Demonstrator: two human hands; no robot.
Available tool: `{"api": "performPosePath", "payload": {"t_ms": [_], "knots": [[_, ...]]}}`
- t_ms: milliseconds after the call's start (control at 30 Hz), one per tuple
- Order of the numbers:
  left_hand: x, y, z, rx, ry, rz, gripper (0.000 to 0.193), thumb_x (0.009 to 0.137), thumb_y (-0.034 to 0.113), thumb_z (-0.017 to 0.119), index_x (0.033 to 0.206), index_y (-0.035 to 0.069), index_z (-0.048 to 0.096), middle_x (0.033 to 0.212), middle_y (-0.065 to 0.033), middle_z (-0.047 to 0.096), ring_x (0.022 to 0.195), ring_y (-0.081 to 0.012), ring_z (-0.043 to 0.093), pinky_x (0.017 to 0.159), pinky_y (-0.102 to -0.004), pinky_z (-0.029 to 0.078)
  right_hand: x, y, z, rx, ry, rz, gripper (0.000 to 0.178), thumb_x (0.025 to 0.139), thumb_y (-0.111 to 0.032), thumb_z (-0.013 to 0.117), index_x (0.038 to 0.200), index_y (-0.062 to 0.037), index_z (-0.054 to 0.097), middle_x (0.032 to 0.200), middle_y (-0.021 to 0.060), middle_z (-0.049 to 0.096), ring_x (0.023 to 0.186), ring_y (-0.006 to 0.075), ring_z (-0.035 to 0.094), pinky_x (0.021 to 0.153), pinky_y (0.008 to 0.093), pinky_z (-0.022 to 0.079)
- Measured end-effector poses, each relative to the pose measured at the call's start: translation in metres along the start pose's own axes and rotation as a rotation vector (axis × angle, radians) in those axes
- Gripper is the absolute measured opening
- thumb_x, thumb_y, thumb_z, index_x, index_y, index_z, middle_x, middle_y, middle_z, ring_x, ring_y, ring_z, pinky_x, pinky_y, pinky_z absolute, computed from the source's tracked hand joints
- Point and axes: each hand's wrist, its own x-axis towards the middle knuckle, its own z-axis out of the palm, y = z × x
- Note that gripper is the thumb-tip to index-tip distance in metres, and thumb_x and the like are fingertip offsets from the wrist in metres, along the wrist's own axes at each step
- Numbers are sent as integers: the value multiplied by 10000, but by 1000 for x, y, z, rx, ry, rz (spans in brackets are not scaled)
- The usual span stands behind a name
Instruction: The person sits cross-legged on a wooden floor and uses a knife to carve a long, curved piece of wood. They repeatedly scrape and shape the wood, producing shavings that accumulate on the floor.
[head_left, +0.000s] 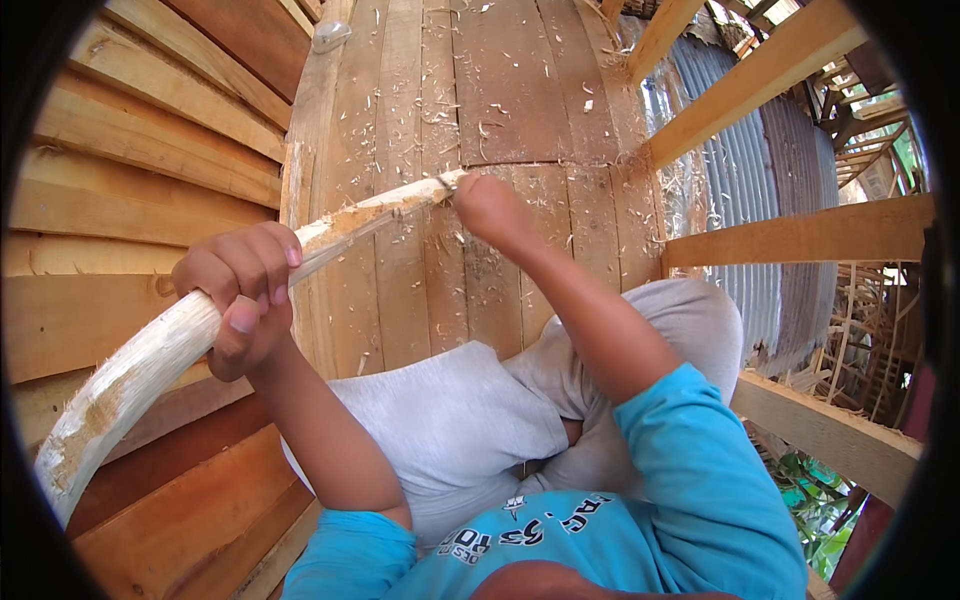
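Note:
A long, pale, peeled wooden pole (pixel 345 228) slants from the lower left up to the middle of the view, with tan patches left along it. My left hand (pixel 243 295) is wrapped round its thicker part, thumb on the near side. At the far, thin end, my right hand (pixel 492 212) is closed in a fist round what looks like a knife (pixel 447 187). Only a short dark blade shows, lying against the pole; the fist hides the handle.
Wood shavings (pixel 487 130) litter the plank floor (pixel 400 90). A plank wall (pixel 140 210) runs along the left. On the right stand wooden rails (pixel 800 235) with corrugated metal sheets (pixel 745 180) beyond. A small clear object (pixel 331 36) lies far left. My folded legs (pixel 450 400) take up the near floor.

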Motion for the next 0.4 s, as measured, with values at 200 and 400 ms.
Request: {"api": "performPosePath", "payload": {"t_ms": [200,400], "knots": [[-1,0,4,24,117,5,205,771,121,600,721,129,401,651,-11,416,598,-151,431,721,-363,418,-18,-41,-13,30,-77,-35,522,935,-310,311,910,53,686,973,297,653,948,467,622,879,511,475],[1,1,-1,54,140,-11,200,805,155,579,733,142,393,686,0,404,666,-143,430,786,-376,386,4,-14,1,85,3,14,550,915,-403,351,1035,19,683,1018,315,645,1007,492,602,924,483,468]]}}
